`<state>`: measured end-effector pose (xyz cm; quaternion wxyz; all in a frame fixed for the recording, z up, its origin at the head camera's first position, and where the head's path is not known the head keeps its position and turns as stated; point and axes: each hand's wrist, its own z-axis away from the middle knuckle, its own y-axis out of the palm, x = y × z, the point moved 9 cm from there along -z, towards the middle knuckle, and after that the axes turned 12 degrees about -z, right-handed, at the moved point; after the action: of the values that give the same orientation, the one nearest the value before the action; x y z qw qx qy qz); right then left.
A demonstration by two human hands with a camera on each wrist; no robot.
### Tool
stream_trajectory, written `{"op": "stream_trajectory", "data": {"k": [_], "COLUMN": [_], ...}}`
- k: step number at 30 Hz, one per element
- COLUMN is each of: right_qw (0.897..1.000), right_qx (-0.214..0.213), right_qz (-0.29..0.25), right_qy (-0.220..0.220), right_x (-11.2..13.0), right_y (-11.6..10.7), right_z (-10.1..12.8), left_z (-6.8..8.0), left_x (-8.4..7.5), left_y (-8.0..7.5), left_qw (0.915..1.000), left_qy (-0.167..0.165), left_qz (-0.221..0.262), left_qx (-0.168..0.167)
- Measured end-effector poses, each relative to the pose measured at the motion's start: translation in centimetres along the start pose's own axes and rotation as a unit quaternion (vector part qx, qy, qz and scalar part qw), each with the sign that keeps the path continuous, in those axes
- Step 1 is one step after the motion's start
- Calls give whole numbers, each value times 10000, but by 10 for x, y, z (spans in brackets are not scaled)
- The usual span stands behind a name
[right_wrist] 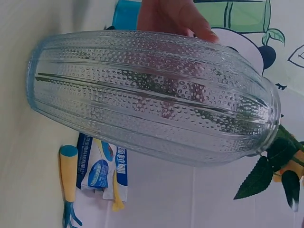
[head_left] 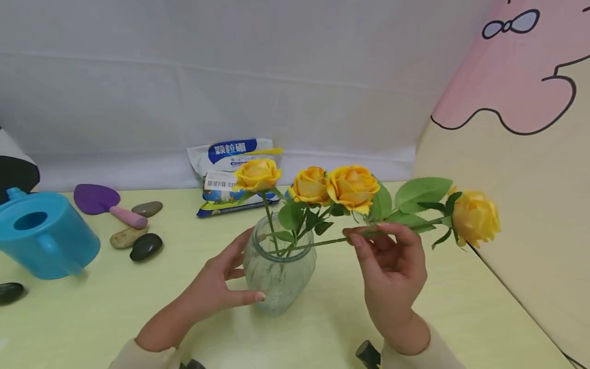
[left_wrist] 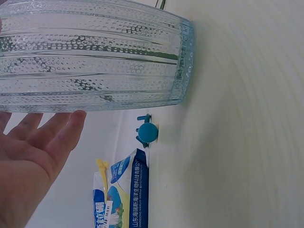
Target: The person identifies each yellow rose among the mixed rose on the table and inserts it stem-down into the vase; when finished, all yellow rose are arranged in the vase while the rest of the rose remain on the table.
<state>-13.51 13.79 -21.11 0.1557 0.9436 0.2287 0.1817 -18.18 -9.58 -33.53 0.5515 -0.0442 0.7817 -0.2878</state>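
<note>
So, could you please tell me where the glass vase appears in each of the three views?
Head: glass vase stands at lower centre, left hand against it.
Left wrist: fills the top left, lying sideways in the frame.
Right wrist: spans the middle.
Shared landmark: the blue-and-white bag.

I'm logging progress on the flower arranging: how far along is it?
Three yellow roses already stand in the glass vase. In hand: the right hand pinches a fourth rose, its stem end at the rim, while the left hand steadies the vase. Left: seating that stem.
</note>
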Motion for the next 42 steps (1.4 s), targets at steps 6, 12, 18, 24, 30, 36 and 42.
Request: {"op": "stream_trajectory", "data": {"k": [6, 12, 18, 24, 30, 36, 42], "right_qw": [9919, 9787, 9742, 9660, 9459, 9434, 9533], "right_qx": [1257, 1890, 1737, 1760, 1923, 2112, 2209], "right_qz": [-71, 707, 1085, 1679, 2443, 2323, 1547], "right_qy": [-181, 372, 946, 882, 926, 1069, 1359], "right_x": [-6, -37, -63, -63, -64, -65, -54], "right_y": [32, 43, 33, 29, 26, 21, 1], "right_z": [-2, -8, -11, -8, -4, 3, 13], "left_z": [-1, 0, 0, -1, 0, 1, -1], "left_x": [1, 3, 2, 0, -1, -1, 2], "left_y": [-2, 1, 1, -1, -3, -3, 2], "left_qw": [10000, 10000, 10000, 9999, 10000, 10000, 9999], "left_qy": [10, -50, 14, -2, 37, 45, -57], "left_qz": [-24, 74, -37, -104, -70, -46, 84], "left_qx": [-53, 5, 4, 11, -34, -41, 94]}}
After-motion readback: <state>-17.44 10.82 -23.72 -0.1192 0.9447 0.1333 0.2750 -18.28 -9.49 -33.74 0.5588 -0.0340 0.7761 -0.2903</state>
